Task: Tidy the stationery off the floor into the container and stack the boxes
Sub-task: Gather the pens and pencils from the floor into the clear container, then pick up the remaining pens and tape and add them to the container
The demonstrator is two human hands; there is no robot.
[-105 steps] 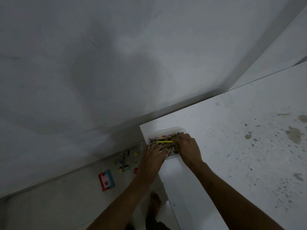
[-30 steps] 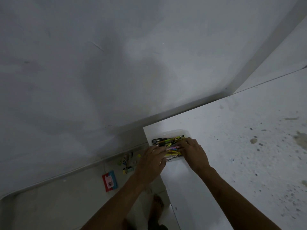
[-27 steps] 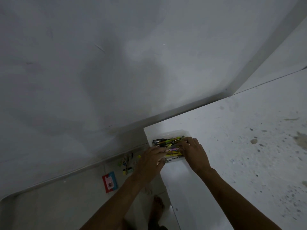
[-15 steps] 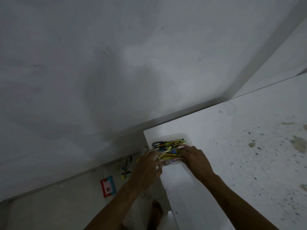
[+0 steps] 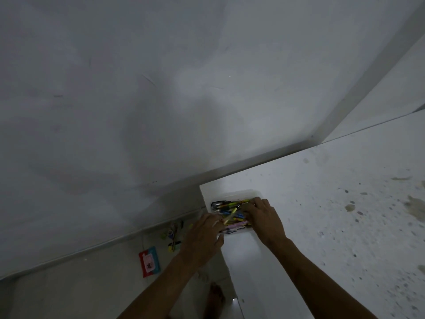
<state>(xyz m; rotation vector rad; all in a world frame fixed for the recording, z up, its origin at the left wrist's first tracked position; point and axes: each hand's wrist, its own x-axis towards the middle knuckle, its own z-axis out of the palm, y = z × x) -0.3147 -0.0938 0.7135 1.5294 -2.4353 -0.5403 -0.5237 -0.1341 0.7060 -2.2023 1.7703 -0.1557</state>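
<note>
Clear container (image 5: pixel 234 195) crammed with pens (image 5: pixel 232 212) on the white bench (image 5: pixel 322 203).
Left hand (image 5: pixel 203 236) pinches a yellow pen (image 5: pixel 230 216); right hand (image 5: pixel 264 218) rests flat, fingers relaxed, on the colourful heap.

I can't read any text from here. The red and blue packet (image 5: pixel 149 264) on the floor carries a pink label with a dark mark, too blurred to make out. The pens (image 5: pixel 232 212) in the container show colours only, no legible print.
</note>
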